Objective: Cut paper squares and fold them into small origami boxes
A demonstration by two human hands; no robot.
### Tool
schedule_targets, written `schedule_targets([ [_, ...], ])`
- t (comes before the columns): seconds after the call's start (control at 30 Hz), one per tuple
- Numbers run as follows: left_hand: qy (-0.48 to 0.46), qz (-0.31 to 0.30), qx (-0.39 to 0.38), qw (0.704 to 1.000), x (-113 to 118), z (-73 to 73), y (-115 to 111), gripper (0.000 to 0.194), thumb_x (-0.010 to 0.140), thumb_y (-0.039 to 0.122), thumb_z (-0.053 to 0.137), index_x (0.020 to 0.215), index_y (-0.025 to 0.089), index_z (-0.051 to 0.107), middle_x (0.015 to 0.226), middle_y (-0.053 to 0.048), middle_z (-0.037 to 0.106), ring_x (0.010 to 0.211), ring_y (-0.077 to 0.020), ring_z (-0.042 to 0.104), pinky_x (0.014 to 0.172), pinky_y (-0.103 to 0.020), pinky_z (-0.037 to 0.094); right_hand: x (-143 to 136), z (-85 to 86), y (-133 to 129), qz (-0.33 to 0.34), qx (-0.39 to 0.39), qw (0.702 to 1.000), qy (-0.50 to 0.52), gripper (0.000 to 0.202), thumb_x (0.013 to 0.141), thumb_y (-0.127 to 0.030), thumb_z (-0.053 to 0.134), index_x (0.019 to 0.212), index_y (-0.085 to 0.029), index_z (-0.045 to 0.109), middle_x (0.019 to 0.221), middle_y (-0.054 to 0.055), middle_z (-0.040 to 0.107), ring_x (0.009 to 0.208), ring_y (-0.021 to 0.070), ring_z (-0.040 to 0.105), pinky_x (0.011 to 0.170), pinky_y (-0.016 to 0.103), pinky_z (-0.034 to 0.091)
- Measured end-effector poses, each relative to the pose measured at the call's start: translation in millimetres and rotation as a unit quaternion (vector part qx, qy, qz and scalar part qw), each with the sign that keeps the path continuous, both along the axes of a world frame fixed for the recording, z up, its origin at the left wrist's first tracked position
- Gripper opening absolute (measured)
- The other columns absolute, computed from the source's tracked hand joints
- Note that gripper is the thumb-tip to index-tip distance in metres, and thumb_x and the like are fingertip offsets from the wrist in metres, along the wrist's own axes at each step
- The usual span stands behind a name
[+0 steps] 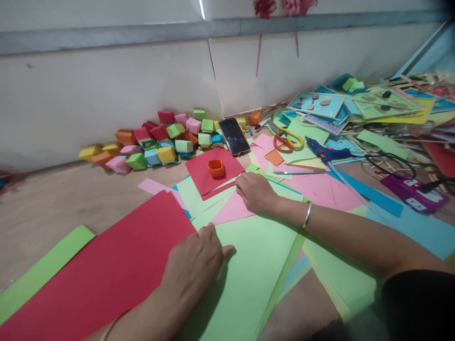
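Note:
My left hand (197, 251) lies palm down across the edge of a large red sheet of paper (142, 246) and a light green sheet (259, 255), its thumb stretched out to the right. Beyond it my right hand (256, 192) rests over a pink sheet (232, 208), fingers curled in; what they pinch, if anything, is hidden. Close to those fingertips is a smaller red sheet (227, 163), and on it stands a small orange paper box (216, 168) with its top uncovered.
Several coloured paper boxes (145, 147) are heaped along the wall. A phone (234, 136), scissors (287, 140), a cutter knife (300, 172) and a blue glue gun (327, 151) lie behind my hands. At right are a purple power strip (414, 192) with a black cable and stacked picture cards (316, 104).

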State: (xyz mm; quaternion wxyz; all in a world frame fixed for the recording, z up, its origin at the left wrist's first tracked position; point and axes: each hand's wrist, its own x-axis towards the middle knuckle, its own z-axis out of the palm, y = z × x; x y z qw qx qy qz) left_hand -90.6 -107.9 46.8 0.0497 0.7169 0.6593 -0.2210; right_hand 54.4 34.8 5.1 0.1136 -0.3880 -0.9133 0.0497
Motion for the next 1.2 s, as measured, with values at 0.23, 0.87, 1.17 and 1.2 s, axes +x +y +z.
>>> schedule_targets([
  [0.23,-0.018,-0.023,0.084,0.996,-15.1,-3.4,2.5,0.038,0.096,0.036,0.046,0.08,0.013,0.072,0.075,-0.012,0.066,0.057,-0.0262,0.064,0.041,-0.029,0.013,0.4,-4.8,1.4,-0.005,-0.015,0.999,0.031,0.014,0.093,-0.016,0.049,0.095,-0.012,0.063,0.094,0.011,0.065,0.086,0.0216,0.054,0.066,0.032,0.031],
  [0.87,-0.809,0.234,-0.003,0.54,-40.6,-5.8,47.0,0.079,0.062,0.052,0.085,0.13,0.024,0.057,0.137,-0.017,0.059,0.124,-0.0336,0.058,0.1,-0.046,0.05,26.0,46.8,6.4,0.17,-0.406,0.747,0.498,0.032,0.069,-0.05,0.08,0.073,-0.019,0.074,0.078,0.005,0.07,0.075,0.0177,0.062,0.071,0.031,0.051],
  [1.17,-0.793,0.35,0.107,0.487,-37.1,-7.4,46.0,0.041,0.049,0.027,0.092,0.081,0.015,0.069,0.073,-0.002,0.07,0.065,-0.0133,0.064,0.058,-0.022,0.05,19.9,34.7,9.9,0.109,-0.505,0.676,0.525,0.043,0.064,-0.053,0.083,0.088,-0.019,0.074,0.084,0.005,0.072,0.078,0.016,0.063,0.074,0.029,0.051],
  [1.2,-0.785,0.348,0.157,0.488,-37.8,-7.9,47.4,0.038,0.049,0.028,0.091,0.076,0.015,0.068,0.068,0.0,0.068,0.062,-0.0116,0.061,0.056,-0.021,0.047,18.5,33.4,9.2,0.092,-0.526,0.665,0.522,0.049,0.067,-0.056,0.08,0.098,-0.019,0.072,0.088,0.006,0.072,0.079,0.0162,0.065,0.073,0.029,0.052],
])
